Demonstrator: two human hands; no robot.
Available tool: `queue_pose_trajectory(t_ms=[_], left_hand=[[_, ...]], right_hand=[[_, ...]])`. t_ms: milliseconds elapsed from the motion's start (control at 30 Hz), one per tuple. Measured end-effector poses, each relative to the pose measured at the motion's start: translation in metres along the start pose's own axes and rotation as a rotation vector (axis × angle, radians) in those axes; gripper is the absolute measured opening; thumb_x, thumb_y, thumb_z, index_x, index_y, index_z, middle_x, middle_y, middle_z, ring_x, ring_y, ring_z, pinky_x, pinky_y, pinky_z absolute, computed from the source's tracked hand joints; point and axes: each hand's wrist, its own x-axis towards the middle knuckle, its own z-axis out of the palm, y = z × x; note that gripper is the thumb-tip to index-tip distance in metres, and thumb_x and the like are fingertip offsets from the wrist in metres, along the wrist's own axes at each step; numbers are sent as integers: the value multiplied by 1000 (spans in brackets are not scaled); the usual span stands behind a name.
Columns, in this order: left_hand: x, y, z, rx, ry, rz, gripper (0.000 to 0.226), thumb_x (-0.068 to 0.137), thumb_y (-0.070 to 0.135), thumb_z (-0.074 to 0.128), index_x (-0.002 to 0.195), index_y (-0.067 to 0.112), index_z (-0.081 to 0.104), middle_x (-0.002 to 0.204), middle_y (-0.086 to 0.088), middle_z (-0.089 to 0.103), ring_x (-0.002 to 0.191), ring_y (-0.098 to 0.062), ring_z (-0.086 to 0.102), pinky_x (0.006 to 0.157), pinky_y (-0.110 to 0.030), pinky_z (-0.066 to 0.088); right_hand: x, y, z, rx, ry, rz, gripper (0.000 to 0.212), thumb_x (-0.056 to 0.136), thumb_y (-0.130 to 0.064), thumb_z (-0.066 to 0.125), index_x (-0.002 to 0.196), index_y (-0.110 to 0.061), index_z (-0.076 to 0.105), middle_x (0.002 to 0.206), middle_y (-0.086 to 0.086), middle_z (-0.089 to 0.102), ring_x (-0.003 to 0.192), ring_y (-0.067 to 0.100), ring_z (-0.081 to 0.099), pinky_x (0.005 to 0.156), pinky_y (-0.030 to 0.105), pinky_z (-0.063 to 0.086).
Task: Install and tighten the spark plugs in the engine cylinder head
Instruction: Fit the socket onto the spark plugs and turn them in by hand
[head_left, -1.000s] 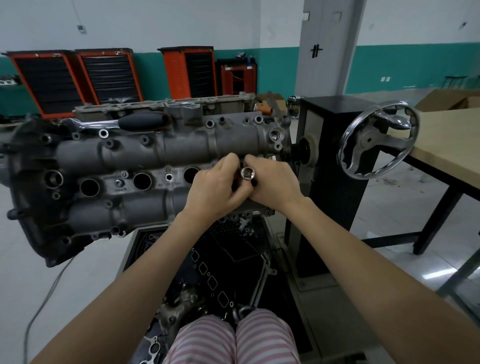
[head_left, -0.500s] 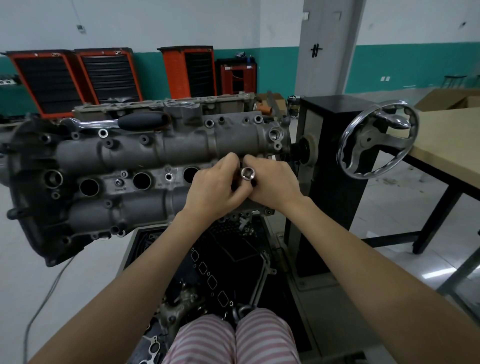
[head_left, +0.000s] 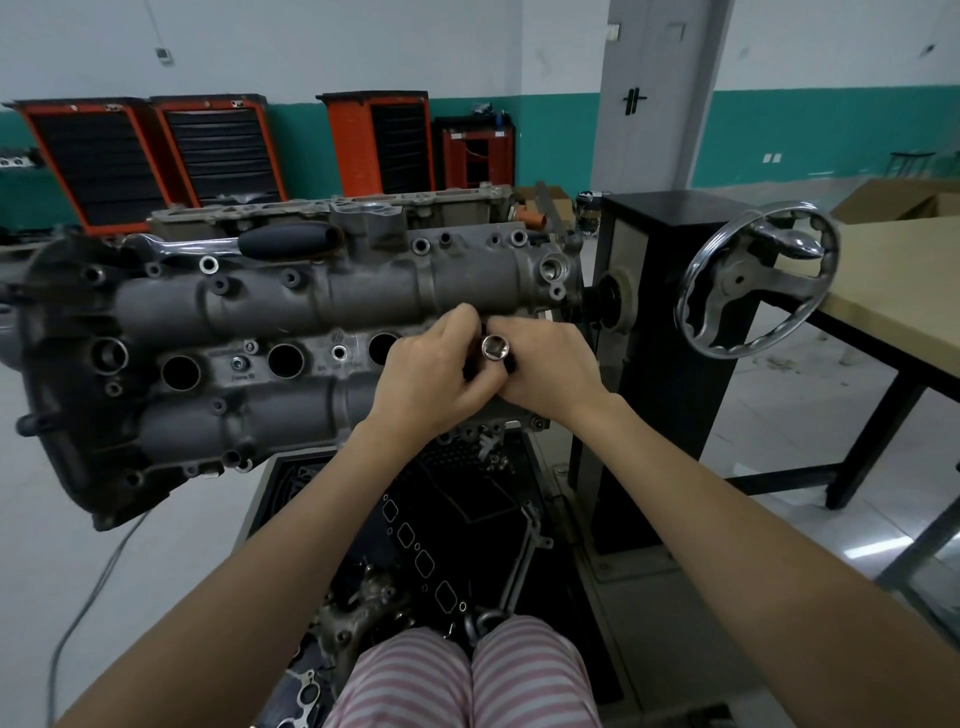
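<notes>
Chrome ratchet (head_left: 208, 244) atop cylinder head (head_left: 291, 306)

Shiny metal and dull metal

You see a shiny metal socket (head_left: 492, 346) and a rough, dull grey metal cylinder head (head_left: 270, 306).

no clear change across the pictures: the left hand (head_left: 426, 374) and right hand (head_left: 545, 369) remain closed together around the socket (head_left: 493, 346) at the cylinder head (head_left: 270, 306).

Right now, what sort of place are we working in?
Likely an automotive training workshop: a grey cast-metal engine cylinder head mounted on a black stand with a chrome handwheel, and orange-framed tool cabinets along the teal-banded wall.
</notes>
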Motion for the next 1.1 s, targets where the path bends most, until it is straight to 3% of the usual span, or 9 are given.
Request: queue_pose_trajectory(t_ms=[200,400,600,700,900,1033,1100], left_hand=[[2,-2,2,71,29,16,37,82,29,53,54,5,46,44,-5,47,37,-25,46,42,-22,27],[1,3,-3,7,-13,12,25,79,27,46,67,4,44,54,3,39,39,-22,42,43,-21,24],[1,0,0,31,7,6,35,80,30,54,56,6,44,45,-5,44,39,-24,44,42,-24,28],[1,-2,1,47,19,15,37,80,29,54,52,7,43,43,-5,44,37,-23,43,44,-21,25],[1,3,-3,-11,-28,13,28,74,29,47,66,2,43,52,-1,42,40,-25,42,44,-22,25],[1,0,-1,27,-13,4,32,77,31,54,61,5,44,47,-2,44,39,-21,42,46,-20,24],[1,-2,1,45,1,6,35,80,31,56,57,7,43,44,-2,43,38,-21,42,46,-20,24]], right_hand=[[-2,-1,-1,69,90,-34,13,72,-18,56,68,-9,64,67,3,66,60,26,62,47,28,42],[0,0,1,-3,34,7,17,76,-23,58,74,-13,45,67,4,60,59,29,56,50,27,25],[-2,0,-1,44,85,-41,10,72,-14,61,65,-8,60,63,3,62,57,25,59,45,30,38],[-2,-2,0,40,121,-45,12,70,-16,60,61,-9,56,58,1,59,51,23,56,44,24,32],[0,0,2,-4,34,8,23,76,-22,61,73,-17,39,64,1,56,58,25,54,49,28,26],[-2,-1,-1,31,63,-50,9,75,-14,60,70,-7,58,64,3,63,59,27,60,45,34,42],[-3,-1,-1,57,97,-70,13,75,-15,58,65,-7,59,61,3,62,55,25,59,43,32,42]])
